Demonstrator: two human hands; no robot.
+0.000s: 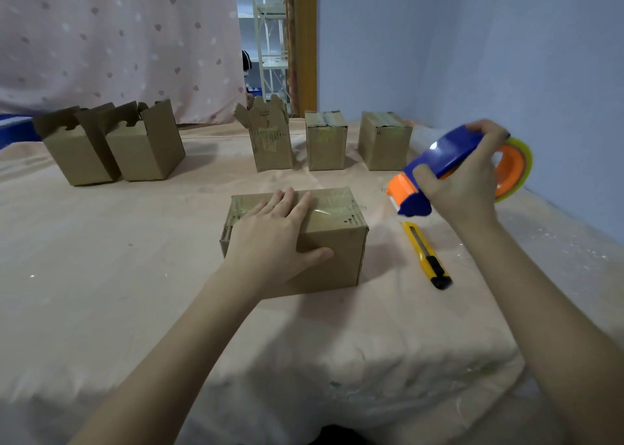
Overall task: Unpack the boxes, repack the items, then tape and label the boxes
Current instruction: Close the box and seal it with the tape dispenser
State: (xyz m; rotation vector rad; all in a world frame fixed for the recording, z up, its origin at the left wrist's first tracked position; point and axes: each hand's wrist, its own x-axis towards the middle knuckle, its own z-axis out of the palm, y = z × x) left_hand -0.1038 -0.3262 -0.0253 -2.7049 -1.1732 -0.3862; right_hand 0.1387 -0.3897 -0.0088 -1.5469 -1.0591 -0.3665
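Head view: left hand (273, 238) flat on taped cardboard box (332, 242); right hand (464, 178) grips plastic tape dispenser (439, 161).

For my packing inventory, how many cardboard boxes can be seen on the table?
6 brown cardboard boxes: one taped under the left hand at; two open at far left; one open at far centre; two closed to its right. None seem hidden.
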